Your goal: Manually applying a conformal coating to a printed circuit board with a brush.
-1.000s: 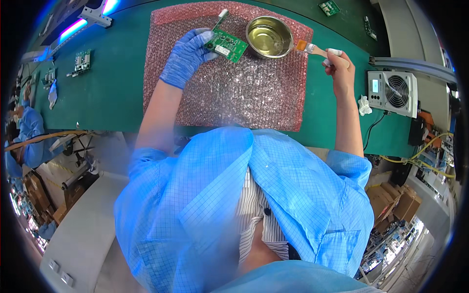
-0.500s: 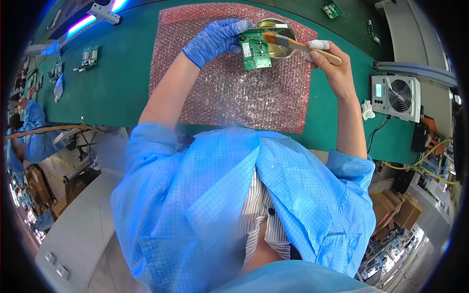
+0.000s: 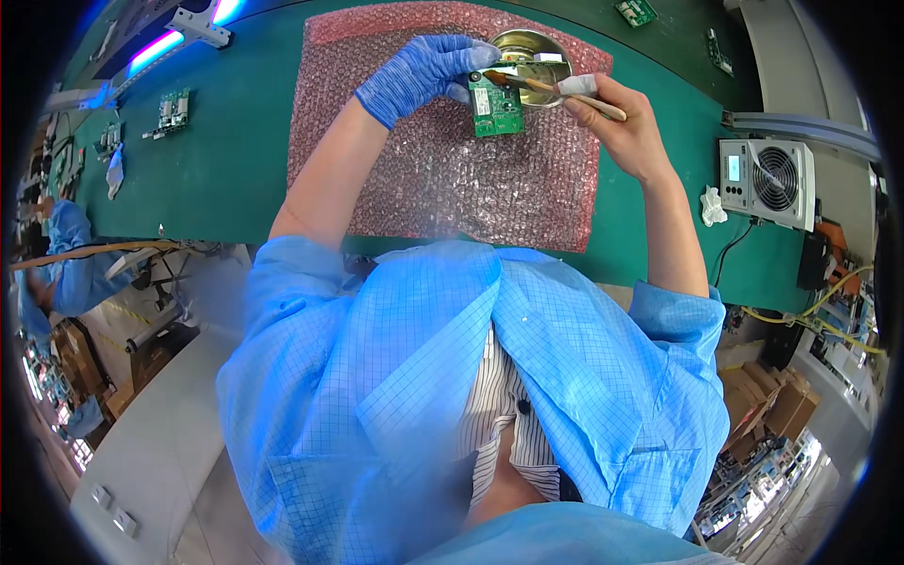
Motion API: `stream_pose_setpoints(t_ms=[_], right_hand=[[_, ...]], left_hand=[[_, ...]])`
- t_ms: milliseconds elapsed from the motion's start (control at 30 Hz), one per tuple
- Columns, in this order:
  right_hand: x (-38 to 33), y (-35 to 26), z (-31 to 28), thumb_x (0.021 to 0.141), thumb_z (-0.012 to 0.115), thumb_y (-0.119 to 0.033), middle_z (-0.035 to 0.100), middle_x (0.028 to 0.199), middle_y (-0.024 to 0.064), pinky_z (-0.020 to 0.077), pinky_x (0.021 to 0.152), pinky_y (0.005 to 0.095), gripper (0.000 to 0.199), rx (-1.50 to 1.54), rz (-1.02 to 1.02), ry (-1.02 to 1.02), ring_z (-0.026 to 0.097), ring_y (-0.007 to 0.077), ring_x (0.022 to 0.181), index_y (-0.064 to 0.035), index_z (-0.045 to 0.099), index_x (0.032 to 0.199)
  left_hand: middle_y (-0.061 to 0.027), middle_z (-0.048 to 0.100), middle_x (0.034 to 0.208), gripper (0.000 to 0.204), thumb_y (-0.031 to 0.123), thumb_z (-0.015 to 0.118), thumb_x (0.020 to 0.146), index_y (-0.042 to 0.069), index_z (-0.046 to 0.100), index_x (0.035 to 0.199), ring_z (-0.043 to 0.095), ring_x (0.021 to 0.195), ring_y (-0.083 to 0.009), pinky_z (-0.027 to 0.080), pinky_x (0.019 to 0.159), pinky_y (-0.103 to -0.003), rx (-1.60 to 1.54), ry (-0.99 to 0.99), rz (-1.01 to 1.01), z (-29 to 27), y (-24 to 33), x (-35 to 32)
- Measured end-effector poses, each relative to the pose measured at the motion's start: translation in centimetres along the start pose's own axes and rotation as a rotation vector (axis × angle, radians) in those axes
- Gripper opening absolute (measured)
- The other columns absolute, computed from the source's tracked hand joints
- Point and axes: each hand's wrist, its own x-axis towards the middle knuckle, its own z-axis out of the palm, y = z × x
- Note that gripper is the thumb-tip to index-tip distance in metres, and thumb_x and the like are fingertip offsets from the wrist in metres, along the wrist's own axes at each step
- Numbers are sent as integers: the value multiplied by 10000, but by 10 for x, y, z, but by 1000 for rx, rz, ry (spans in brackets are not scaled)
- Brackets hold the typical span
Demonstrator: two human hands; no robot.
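One green tabletop (image 3: 235, 169) under the work. One pinkish bubble-wrap sheet (image 3: 424, 198) flat on it, centre of the clock face. One white fan unit (image 3: 767, 181) well apart, at 3 o'clock. Two hands above the sheet: left hand (image 3: 424, 77), blue-gloved, at 11 o'clock, pinching one green circuit board (image 3: 501, 121) by its upper left corner; right hand (image 3: 621, 121), with a white finger covering, at 3 o'clock, pinching one brush (image 3: 603, 106) by its pale handle. One metal bowl (image 3: 523, 40) at 2 o'clock, partly behind board and brush. Board likewise toward 2 o'clock; dark bristles across its upper part, contact impossible to tell. One crumpled white tissue (image 3: 713, 205) beside the fan unit. One white label (image 3: 483, 101) at the board's 9 o'clock.
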Motion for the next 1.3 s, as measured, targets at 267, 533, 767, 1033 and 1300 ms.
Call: stream_pose_setpoints(t_ms=[267,533,767,1033,1300], right_hand=[[-16,12,13,839,620,-206,598,723,7,423,526,216,211,-64,19,109,538,67,614,-28,604,952],[-20,8,17,840,614,-180,588,732,4,422,546,203,202,183,82,209,539,64,640,-21,597,964],[-30,17,19,841,611,-166,597,730,12,423,554,217,176,-5,67,95,536,65,641,-26,590,946],[-11,-1,32,858,602,-119,609,746,9,424,554,195,184,25,-121,248,541,55,643,-21,595,1013],[-9,-2,33,843,613,-182,607,716,9,430,555,217,186,-182,-70,69,552,71,639,-21,587,933]], left_hand=[[-49,656,916,429,375,680,785,61,634,1075,629,791,-114,526,628,-221,-68,114,16,-2,-2,1],[-61,657,940,394,333,678,796,50,633,1067,634,822,-138,538,648,-235,-85,160,68,-2,-6,-3],[-66,654,949,378,300,674,806,41,624,1075,635,840,-147,552,668,-259,-87,206,62,-5,-5,-5],[-60,653,939,356,288,663,817,46,623,1076,634,850,-146,553,677,-264,-57,228,56,5,0,-4],[-58,654,952,346,283,666,815,41,631,1059,635,847,-154,552,679,-261,-9,247,87,1,-2,-8]])
